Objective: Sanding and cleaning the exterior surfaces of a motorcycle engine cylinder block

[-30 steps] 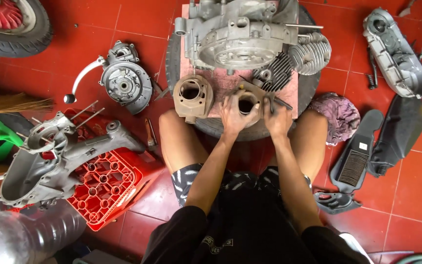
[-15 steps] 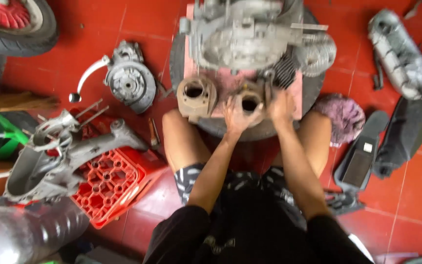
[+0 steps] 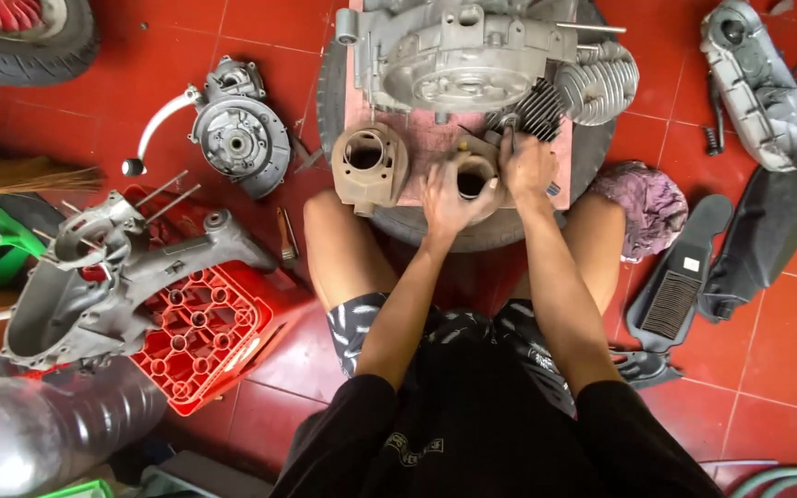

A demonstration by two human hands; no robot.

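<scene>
Both hands, left hand (image 3: 446, 198) and right hand (image 3: 528, 168), forearms outstretched, fingers wrapped around rusty cylinder (image 3: 474, 177).

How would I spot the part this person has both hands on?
Find the big grey engine casing on the pink board laid over a tyre, at the top centre. Just below it sit two tan engine cylinders. Yours is the right-hand cylinder, gripped by the left hand and right hand; the other cylinder stands untouched.
</scene>
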